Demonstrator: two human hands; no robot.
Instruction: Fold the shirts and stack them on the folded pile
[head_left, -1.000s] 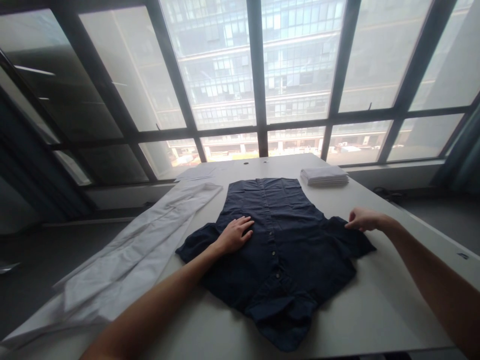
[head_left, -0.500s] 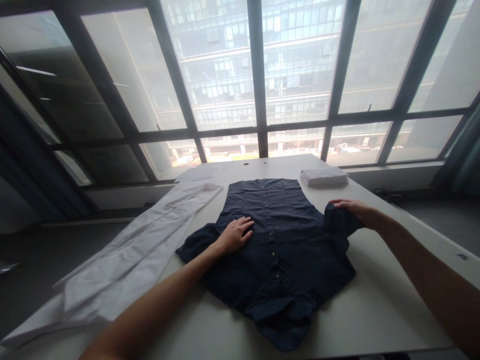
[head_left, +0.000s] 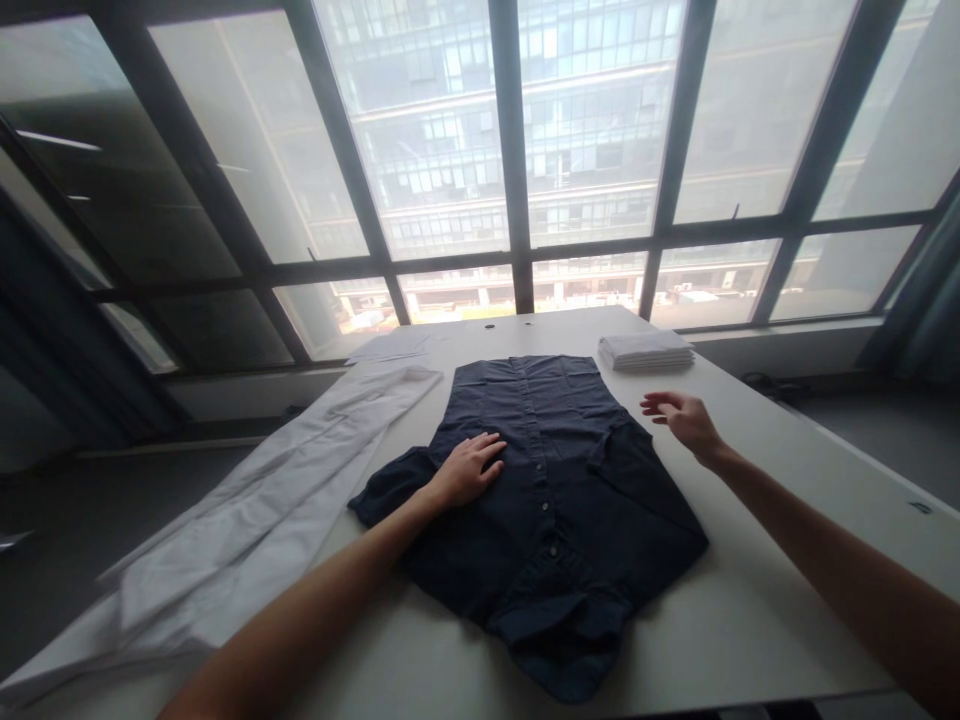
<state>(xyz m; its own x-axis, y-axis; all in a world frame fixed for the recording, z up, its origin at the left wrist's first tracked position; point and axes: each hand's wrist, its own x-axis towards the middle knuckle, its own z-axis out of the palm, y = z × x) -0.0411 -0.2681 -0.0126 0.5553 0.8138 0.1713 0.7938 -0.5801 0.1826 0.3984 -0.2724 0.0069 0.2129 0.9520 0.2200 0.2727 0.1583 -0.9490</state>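
A dark navy button-up shirt (head_left: 600,520) lies front side up on the white table (head_left: 780,560), its collar towards me and its hem at the far end. My left hand (head_left: 469,470) rests flat on the shirt, left of the button row, fingers spread. Just off the shirt's right edge, my right hand (head_left: 679,418) hovers over the table with fingers apart and nothing in them. The right sleeve now lies folded inward over the shirt's front, while the left sleeve (head_left: 394,480) sticks out to the side.
White fabric (head_left: 247,520) lies along the table's left side, hanging towards the edge. A folded stack of white cloth (head_left: 645,351) sits at the far right. Thin white sheets (head_left: 390,346) lie at the far left corner. Large windows (head_left: 592,130) stand behind the table.
My right hand has let go of the right sleeve, which went from sticking out to lying inward across the shirt. That hand moved slightly left. My left hand stayed in place.
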